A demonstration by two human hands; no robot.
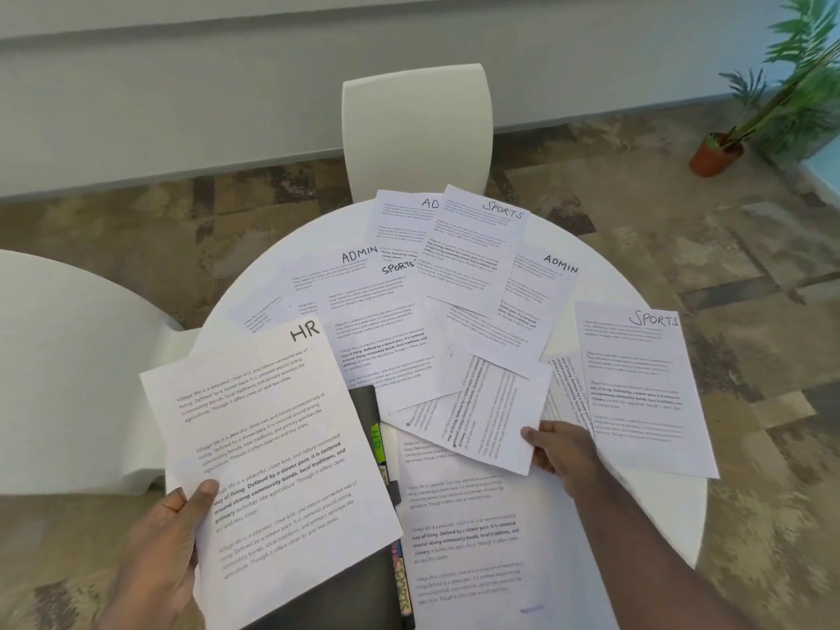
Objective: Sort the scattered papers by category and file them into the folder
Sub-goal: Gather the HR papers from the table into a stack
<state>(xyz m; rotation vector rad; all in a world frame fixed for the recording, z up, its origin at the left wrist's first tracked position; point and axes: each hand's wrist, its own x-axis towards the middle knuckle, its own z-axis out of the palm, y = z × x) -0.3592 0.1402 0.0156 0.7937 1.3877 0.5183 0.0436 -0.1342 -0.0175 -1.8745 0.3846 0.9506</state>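
A person sorting papers at a round white worktop (645,520) holds an HR sheet (268,461) in the left hand (168,552), thumb pinching its lower edge at lower left of the frame, while the right hand (561,452) pinches the corner of a sideways sheet (495,416) at centre right. The dark folder (363,579), its tabs marked HR and SPORTS, lies half buried under the HR sheet at bottom centre. More pages labelled ADMIN and SPORTS overlap across the middle and top. The SPORTS sheet (641,384) at right overhangs the rim and could slide off if the pile is dragged; pulling the pinched page may shift its neighbours, and its label is unreadable, inviting misfiling.
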